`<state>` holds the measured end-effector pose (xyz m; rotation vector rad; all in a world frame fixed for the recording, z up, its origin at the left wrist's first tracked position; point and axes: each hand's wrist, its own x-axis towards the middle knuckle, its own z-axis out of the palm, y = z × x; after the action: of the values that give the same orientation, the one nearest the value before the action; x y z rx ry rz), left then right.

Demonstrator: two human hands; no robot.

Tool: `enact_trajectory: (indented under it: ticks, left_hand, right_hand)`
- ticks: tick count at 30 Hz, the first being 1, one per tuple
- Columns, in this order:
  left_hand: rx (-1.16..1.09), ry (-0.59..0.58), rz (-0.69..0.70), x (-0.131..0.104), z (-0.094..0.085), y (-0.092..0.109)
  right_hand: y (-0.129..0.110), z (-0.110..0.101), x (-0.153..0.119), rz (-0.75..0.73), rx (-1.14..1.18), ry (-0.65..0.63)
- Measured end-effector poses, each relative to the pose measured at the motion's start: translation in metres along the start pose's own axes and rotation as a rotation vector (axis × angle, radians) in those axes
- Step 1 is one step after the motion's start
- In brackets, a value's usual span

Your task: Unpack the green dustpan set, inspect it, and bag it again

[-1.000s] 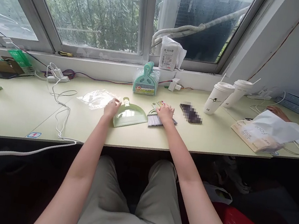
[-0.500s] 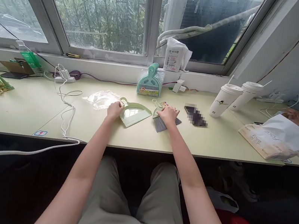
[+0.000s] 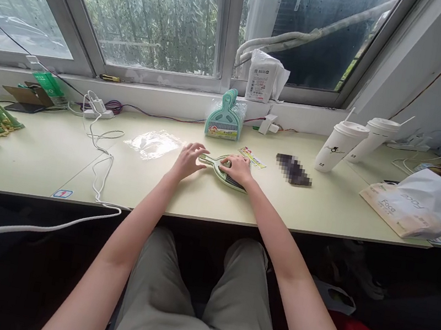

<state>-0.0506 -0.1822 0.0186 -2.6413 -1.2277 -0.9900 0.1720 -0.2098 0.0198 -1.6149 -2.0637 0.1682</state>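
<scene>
Hands meet at the middle of the pale green table (image 3: 37,158), roughly halfway between its near edge and the back edge under the window. The left hand (image 3: 188,161) lies with fingers spread and loose, its tips touching the handle of the small pale green plastic dustpan (image 3: 220,169), clamped on nothing. The right hand (image 3: 236,168) presses flat over the pan with fingers curved down on it; whether that grip closes around anything I cannot tell, since the hand hides what lies beneath. Just behind it lies a small printed paper label (image 3: 252,157), its writing too small to read. A clear plastic bag (image 3: 152,144) lies left of the hands. By the back edge stands a bagged stack of teal dustpan sets (image 3: 225,117). Toward the right end stand two white lidded paper cups (image 3: 340,146) with straws, and near the right corner lies a white and tan paper bag (image 3: 407,203) printed "Face", seen upside down. A white cable (image 3: 96,168) trails over the near edge on the left.
</scene>
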Motion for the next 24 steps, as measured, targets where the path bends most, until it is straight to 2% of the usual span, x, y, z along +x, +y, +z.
enact_trajectory:
  ticks: [4, 7, 14, 17, 19, 21, 22, 23, 24]
  left_hand:
    - [0.097, -0.163, 0.168, -0.002, 0.008, 0.011]
    - [0.140, -0.217, 0.159, 0.000, 0.012, 0.017]
    - [0.145, -0.239, -0.006, 0.006, 0.019, 0.019]
    - [0.069, -0.126, -0.043, 0.004, 0.018, 0.020]
    - [-0.017, 0.039, -0.133, 0.003, 0.017, 0.020]
    - [-0.195, 0.176, -0.301, 0.005, 0.017, 0.021]
    - [-0.342, 0.187, -0.393, 0.007, 0.018, 0.023]
    - [-0.524, 0.138, -0.470, 0.008, 0.019, 0.027]
    - [-0.724, 0.039, -0.518, 0.010, 0.021, 0.031]
  right_hand:
    - [0.001, 0.003, 0.001, -0.055, 0.021, -0.011]
    - [0.004, 0.007, 0.004, -0.037, 0.029, -0.006]
    - [0.000, 0.012, 0.004, -0.052, -0.002, -0.013]
    - [-0.005, 0.012, 0.002, -0.046, 0.001, 0.012]
    - [-0.008, 0.010, 0.001, -0.020, 0.051, 0.043]
    - [-0.012, 0.008, 0.000, 0.017, 0.113, 0.115]
    - [-0.014, 0.007, 0.001, 0.040, 0.144, 0.172]
    - [-0.016, 0.006, 0.001, 0.065, 0.178, 0.237]
    - [-0.018, 0.006, 0.002, 0.090, 0.215, 0.301]
